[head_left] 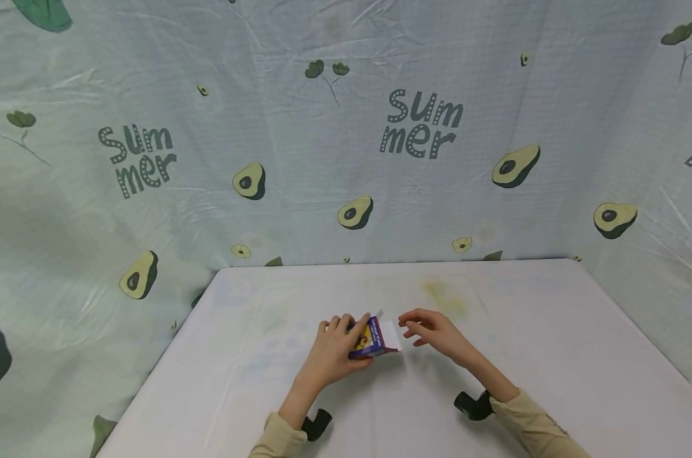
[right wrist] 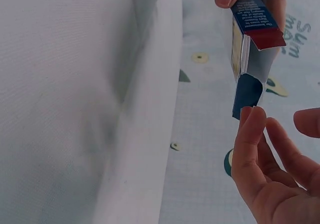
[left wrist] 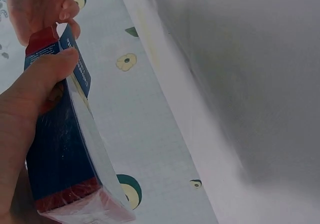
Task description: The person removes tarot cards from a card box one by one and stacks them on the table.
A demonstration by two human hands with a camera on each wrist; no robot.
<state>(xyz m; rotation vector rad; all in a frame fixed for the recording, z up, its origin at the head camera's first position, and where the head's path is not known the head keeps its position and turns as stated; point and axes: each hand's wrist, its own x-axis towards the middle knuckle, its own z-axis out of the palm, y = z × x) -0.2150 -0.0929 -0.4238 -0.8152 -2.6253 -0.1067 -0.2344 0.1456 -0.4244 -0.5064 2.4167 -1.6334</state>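
My left hand (head_left: 330, 351) grips a small blue and red cardboard box (head_left: 373, 338) with a yellow picture on its face, held above the white table. In the left wrist view, the thumb (left wrist: 52, 68) lies across the box near its opened end. Flaps stand out there: a red one (right wrist: 265, 38) and a blue one (right wrist: 247, 93) in the right wrist view. Pale layered edges (right wrist: 244, 56) show along the box's mouth. Close by that end is my right hand (head_left: 436, 334), its fingers loosely bent with nothing held; its fingertips are right at the blue flap.
The white table (head_left: 266, 394) spreads out on all sides, with a yellowish stain (head_left: 444, 296) toward the back. Behind it hangs a pale curtain (head_left: 300, 140) printed with avocados. Black wrist cameras (head_left: 473, 406) sit under both forearms.
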